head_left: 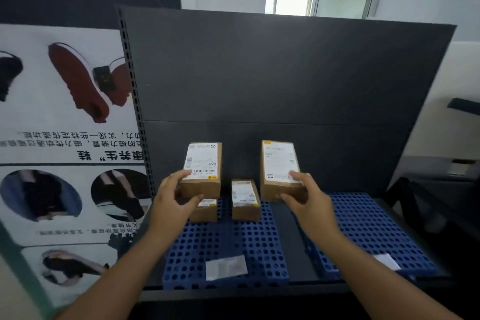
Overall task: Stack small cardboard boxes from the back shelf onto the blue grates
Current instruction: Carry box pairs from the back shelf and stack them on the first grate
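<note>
blue grates point(363, 228) on dark shelf point(293, 257); grey back panel point(272, 73); hands: left point(172, 200), right point(309, 202) each gripping a box

A dark shelf point(301, 254) with a tall dark back panel point(259, 73) carries two blue grates side by side, with a bare strip of shelf between them. On the left grate point(228, 244) stand two small boxes near its rear edge, one point(207, 212) at the left and one point(245, 200) beside it, and a white slip point(225, 266) lies near its front. The right grate point(368, 228) bears a white slip point(387, 261) at its front edge.
</note>
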### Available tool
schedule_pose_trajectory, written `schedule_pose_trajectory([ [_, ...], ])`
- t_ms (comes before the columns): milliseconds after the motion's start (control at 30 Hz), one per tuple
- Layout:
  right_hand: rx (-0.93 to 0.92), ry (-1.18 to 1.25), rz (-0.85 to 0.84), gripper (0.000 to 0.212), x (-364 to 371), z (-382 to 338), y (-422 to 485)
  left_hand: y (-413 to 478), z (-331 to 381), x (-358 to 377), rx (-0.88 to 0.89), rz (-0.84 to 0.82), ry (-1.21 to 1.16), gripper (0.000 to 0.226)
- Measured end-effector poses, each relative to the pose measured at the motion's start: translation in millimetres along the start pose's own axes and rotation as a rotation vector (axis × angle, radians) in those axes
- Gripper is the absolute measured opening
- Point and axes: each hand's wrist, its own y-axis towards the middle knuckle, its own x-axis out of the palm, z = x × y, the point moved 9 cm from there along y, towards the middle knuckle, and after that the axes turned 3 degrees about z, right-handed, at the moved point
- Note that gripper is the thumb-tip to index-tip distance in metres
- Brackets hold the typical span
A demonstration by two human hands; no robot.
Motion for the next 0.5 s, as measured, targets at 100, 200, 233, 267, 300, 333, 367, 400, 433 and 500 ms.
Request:
schedule_pose_trajectory([
  [100,0.031,-0.001,-0.075,0.049,46,20,21,17,-36,17,-0.028,-0.049,0.021,0.062],
  [200,0.052,-0.012,-0.131,0.048,86,43,38,27,-70,33,-0.064,-0.078,0.026,0.064],
  [233,0.064,-0.013,-0.149,0.048,96,50,41,28,-79,37,-0.077,-0.086,0.03,0.063],
  [267,0.077,-0.01,-0.16,0.047,103,56,42,26,-85,41,-0.086,-0.097,0.035,0.062],
  [300,0.086,-0.008,-0.168,0.047,111,63,44,26,-93,44,-0.094,-0.108,0.035,0.061],
  [333,0.093,-0.015,-0.175,0.046,119,71,48,27,-101,48,-0.103,-0.119,0.036,0.06],
  [367,0.097,-0.028,-0.179,0.046,124,77,51,28,-107,51,-0.109,-0.127,0.041,0.058],
  [400,0.099,-0.042,-0.182,0.046,129,82,53,29,-113,53,-0.119,-0.128,0.05,0.057],
  [433,0.096,-0.054,-0.185,0.046,132,86,55,29,-118,55,-0.131,-0.128,0.057,0.055],
  [500,0.09,-0.077,-0.186,0.046,136,91,56,27,-124,57,-0.154,-0.13,0.065,0.054],
])
